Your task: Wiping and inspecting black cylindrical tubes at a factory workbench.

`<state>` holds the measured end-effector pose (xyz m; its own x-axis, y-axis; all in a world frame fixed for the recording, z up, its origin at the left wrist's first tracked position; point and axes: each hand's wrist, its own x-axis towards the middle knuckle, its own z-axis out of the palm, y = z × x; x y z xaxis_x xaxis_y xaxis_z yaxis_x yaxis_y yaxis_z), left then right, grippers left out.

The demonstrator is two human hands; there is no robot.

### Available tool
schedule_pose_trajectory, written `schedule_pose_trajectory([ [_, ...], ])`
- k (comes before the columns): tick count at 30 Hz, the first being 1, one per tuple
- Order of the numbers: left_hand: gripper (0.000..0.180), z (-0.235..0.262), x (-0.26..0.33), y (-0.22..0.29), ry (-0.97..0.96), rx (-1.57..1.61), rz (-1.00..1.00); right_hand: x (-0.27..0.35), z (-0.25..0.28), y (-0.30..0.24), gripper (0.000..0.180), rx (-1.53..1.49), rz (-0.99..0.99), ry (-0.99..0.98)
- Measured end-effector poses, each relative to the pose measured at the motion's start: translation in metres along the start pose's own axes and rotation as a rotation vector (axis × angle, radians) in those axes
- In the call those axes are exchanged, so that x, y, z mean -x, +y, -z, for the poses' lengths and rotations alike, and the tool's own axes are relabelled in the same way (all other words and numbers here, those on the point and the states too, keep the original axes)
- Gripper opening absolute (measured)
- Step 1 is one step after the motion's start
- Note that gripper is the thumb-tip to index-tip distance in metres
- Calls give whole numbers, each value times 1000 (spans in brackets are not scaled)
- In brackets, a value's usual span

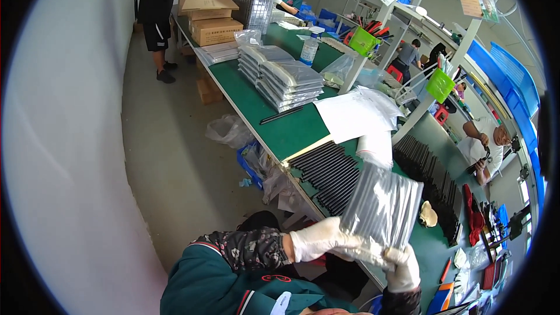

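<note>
I hold up a clear plastic bag [382, 204] with several long, parallel rods inside, tilted above the near edge of the green workbench. My left hand [318, 238], in a white glove, is closed on the bag's lower left side. My right hand [402, 268], also gloved, pinches its lower right corner. Glare on the plastic hides some of the contents. Just behind the bag, a row of black rods [326, 175] lies side by side on the bench. To its right, more dark rods [429, 181] are lined up in a long row.
Stacked filled bags [280, 79] lie farther along the bench, near white paper sheets [356, 114] and a plastic bottle [309, 51]. Cardboard boxes [216, 29] stand at the far end. A red-handled tool [446, 269] lies at right. Shelf posts rise behind; other people work nearby.
</note>
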<state>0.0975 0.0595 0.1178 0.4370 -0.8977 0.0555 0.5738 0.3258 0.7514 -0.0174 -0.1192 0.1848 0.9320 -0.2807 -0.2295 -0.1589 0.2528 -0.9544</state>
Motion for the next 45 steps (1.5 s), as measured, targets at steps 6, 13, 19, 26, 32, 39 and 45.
schedule_pose_trajectory([
  [6, 29, 36, 10, 59, 207, -65, -24, -74, -45, -28, 38, -64, -103, -184],
  [13, 29, 106, 0, 156, 410, -111, -117, -203, -118, -49, 28, -8, -99, -388],
  [19, 26, 180, -16, 265, 664, -216, -159, -334, -196, -55, 31, -126, -248, -534],
  [26, 23, 271, -12, 373, 897, -362, -80, -418, -310, -49, 27, -340, -305, -528],
  [32, 25, 336, -22, 417, 1145, -533, -27, -450, -384, -34, 28, -505, -404, -362],
  [39, 31, 373, -19, 438, 1134, -988, 4, -423, -371, -57, 36, 66, -372, -583],
  [45, 44, 393, -29, 440, 927, -1664, 94, -342, -267, -94, 30, 322, 34, -721],
])
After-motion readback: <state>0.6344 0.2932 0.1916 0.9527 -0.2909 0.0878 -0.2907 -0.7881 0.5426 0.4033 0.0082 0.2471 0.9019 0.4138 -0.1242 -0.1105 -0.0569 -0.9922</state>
